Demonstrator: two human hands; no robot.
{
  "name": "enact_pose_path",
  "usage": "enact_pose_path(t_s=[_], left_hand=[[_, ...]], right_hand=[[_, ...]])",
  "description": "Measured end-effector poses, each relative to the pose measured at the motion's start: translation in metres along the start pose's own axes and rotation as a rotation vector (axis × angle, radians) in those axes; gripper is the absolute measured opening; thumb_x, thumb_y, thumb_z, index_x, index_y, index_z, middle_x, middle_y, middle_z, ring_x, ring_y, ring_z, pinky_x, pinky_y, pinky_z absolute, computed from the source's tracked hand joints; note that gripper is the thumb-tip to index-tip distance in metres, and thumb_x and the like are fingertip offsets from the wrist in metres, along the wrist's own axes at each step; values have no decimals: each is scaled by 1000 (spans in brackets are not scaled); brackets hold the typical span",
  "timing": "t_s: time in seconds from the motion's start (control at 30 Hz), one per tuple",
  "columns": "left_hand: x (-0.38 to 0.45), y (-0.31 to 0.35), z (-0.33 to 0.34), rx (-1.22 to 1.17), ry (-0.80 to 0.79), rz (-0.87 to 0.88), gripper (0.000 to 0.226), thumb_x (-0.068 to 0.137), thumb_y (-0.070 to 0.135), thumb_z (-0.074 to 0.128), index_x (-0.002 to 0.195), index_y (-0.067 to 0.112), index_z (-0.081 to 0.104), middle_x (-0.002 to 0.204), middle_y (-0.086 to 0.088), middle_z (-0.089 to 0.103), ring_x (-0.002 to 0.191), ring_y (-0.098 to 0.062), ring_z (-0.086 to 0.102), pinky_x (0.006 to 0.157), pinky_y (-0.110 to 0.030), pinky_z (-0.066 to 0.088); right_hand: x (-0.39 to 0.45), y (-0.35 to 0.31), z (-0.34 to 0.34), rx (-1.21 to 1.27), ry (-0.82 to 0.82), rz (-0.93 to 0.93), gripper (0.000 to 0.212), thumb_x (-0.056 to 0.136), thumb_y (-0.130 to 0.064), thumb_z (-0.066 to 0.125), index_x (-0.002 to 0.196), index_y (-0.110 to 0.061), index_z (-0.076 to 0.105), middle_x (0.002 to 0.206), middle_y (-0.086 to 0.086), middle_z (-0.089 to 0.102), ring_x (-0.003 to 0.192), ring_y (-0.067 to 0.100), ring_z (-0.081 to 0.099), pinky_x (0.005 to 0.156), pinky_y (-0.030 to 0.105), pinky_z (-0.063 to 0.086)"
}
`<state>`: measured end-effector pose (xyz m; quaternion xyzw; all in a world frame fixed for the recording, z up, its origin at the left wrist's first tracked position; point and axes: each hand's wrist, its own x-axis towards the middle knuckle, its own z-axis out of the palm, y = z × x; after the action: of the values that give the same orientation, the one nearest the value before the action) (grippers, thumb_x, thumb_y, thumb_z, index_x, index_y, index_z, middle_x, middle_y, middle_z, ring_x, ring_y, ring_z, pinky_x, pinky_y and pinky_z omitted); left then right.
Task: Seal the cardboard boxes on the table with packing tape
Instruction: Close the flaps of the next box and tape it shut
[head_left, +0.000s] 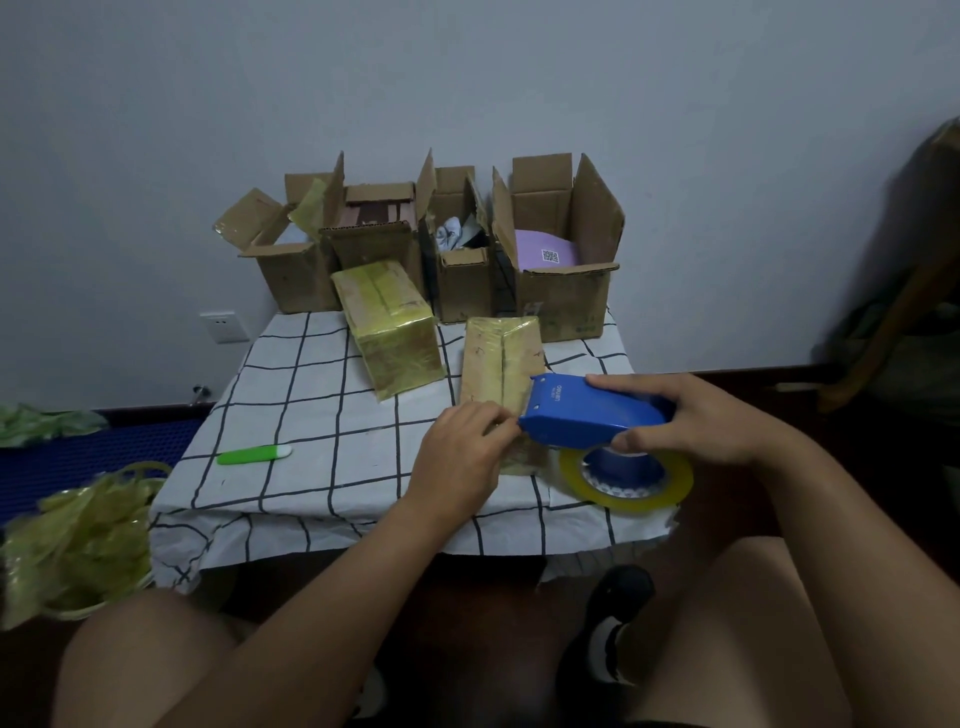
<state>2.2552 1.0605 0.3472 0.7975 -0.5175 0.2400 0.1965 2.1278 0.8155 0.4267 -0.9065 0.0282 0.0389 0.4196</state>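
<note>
Centrally, just right of the frame's middle, a blue tape dispenser (592, 413) is gripped by the right hand (691, 415), fingers curled over its top and thumb beneath, with the yellowish tape roll (626, 480) hanging below it. Its front edge is set against the near end of a long, closed cardboard box (501, 364) lying on the checked tablecloth (311, 415). That box end is pressed by the left hand (460, 457), fingers bent together on the tape. A second, taped box (387, 327) is seen up and left of it, and four open boxes (563, 244) are lined along the wall behind. A green utility knife (254, 454) lies at centre left.
</note>
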Motion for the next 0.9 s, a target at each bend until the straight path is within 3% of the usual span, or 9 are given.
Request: enact_pose_path(t_s=[0.07, 0.2, 0.43, 0.73, 0.9], left_hand=[[0, 1, -3, 15, 8, 6, 21, 87, 16, 63, 108, 13, 67, 95, -4, 63, 84, -25, 58, 68, -34, 44], [2, 2, -1, 38, -9, -16, 34, 81, 12, 75, 114, 17, 67, 94, -3, 60, 83, -24, 56, 70, -33, 42], [3, 11, -9, 141, -146, -27, 80, 66, 19, 86, 137, 34, 51, 95, 0, 51, 84, -20, 51, 73, -33, 43], [3, 12, -4, 103, -97, -28, 73, 71, 10, 80, 136, 27, 53, 92, 1, 54, 80, -22, 52, 72, -34, 43], [4, 12, -2, 83, -76, -43, 65, 71, 9, 80, 130, 25, 59, 91, 0, 54, 80, -23, 53, 72, -35, 43]], right_hand=[[-6, 6, -6, -12, 1, 10, 60, 86, -32, 75, 125, -67, 46, 118, -14, 57, 96, 8, 62, 76, 16, 50], [-27, 17, -31, -90, -10, 45, 63, 83, -33, 78, 126, -69, 48, 124, -14, 58, 101, 11, 63, 82, 22, 52], [-15, -5, -36, -372, -120, 51, 62, 87, -40, 71, 132, -64, 37, 114, -15, 52, 97, 7, 55, 79, 19, 45], [19, -58, -35, -738, -248, 24, 61, 88, -43, 68, 144, -47, 44, 112, -13, 46, 98, 12, 48, 81, 27, 35], [42, -86, -38, -752, -350, 109, 57, 83, -46, 71, 138, -39, 56, 119, -8, 54, 103, 16, 52, 86, 29, 41]])
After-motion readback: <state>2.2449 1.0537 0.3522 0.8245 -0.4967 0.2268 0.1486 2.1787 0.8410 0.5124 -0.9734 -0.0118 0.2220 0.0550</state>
